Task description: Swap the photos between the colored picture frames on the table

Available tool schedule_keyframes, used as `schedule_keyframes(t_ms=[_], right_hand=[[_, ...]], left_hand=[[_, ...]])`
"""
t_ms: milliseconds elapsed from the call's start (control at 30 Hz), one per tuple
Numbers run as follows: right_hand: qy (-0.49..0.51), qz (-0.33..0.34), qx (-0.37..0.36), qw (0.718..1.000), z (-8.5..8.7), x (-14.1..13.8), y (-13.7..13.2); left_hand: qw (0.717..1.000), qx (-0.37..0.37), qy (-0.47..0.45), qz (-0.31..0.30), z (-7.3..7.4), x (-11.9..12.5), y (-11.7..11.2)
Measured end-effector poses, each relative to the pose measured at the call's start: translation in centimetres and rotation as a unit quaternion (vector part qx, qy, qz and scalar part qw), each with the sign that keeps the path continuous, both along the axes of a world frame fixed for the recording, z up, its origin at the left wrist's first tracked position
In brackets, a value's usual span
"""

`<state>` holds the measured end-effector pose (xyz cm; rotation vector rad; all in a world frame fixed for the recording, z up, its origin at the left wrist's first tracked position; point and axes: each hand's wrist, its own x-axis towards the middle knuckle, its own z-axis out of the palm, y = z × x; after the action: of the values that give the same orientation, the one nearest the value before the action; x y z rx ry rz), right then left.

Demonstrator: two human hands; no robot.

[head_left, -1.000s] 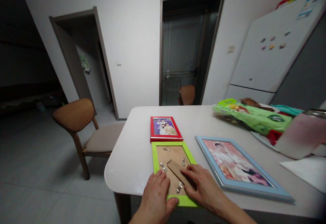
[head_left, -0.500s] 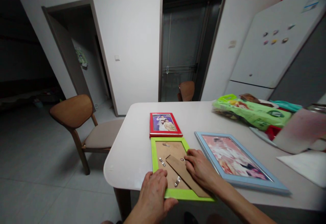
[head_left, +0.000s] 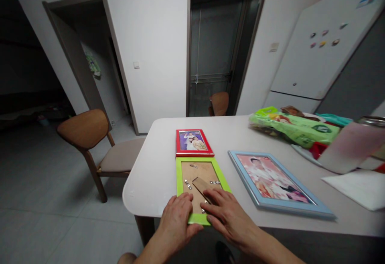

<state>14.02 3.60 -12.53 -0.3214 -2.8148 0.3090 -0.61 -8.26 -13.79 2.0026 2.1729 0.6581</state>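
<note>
A green picture frame (head_left: pixel 179 178) lies face down at the table's near edge, its brown backing board (head_left: pixel 195 172) up. Small metal clips sit around the board; the right clip (head_left: pixel 214 182) reaches onto the green border. A brown stand flap (head_left: pixel 201 184) slants across the backing, partly under my right hand. My left hand (head_left: pixel 177 218) grips the lower left corner, fingers on top and thumb at the near edge. My right hand (head_left: pixel 227 216) bends over the lower right part, fingertips beside the bottom clip (head_left: pixel 204 208), which they partly hide, thumb near the front edge.
A red picture frame (head_left: pixel 195 154) touches the green one's far end. To the right lies a blue picture frame (head_left: pixel 296 208). Beyond are a green package (head_left: pixel 294 127), a pinkish jar (head_left: pixel 345 148) and white paper (head_left: pixel 357 190). A chair (head_left: pixel 120 158) stands left.
My right hand has slid from the right clip toward me, to the bottom clip, uncovering the right clip. My left hand stays on the corner. The view has shifted slightly.
</note>
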Motion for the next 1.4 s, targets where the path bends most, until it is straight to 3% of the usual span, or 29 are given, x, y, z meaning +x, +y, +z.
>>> schedule_keyframes(t_ms=[267,500,600,700,900,1233,1400], right_hand=[[-0.009,0.032,-0.008,0.999,0.4,0.2,0.2],[0.002,-0.052,-0.031,0.998,0.5,-5.8,0.4],[-0.026,-0.033,-0.025,0.999,0.7,-7.1,0.2],[-0.023,-0.002,-0.027,0.999,0.8,-7.0,-0.2],[0.014,-0.033,-0.037,0.999,0.3,-6.8,-0.3],[0.011,0.015,-0.058,0.998,0.5,-7.1,0.0],[0.046,-0.156,-0.074,0.984,-0.2,-9.2,3.4]], left_hand=[[1.0,-0.004,-0.029,0.005,0.0,-0.3,-0.2],[1.0,0.003,-0.031,0.002,-0.7,-0.4,-0.4],[0.999,0.025,-0.043,-0.005,-0.8,-0.6,-0.6],[0.998,0.035,-0.059,-0.004,-0.7,-0.7,-0.7],[0.997,0.029,-0.065,-0.004,-0.5,-0.7,-0.7],[0.997,0.037,-0.07,-0.002,-1.0,-0.9,-0.9],[0.998,0.011,-0.064,0.0,-0.6,-0.8,-0.9]])
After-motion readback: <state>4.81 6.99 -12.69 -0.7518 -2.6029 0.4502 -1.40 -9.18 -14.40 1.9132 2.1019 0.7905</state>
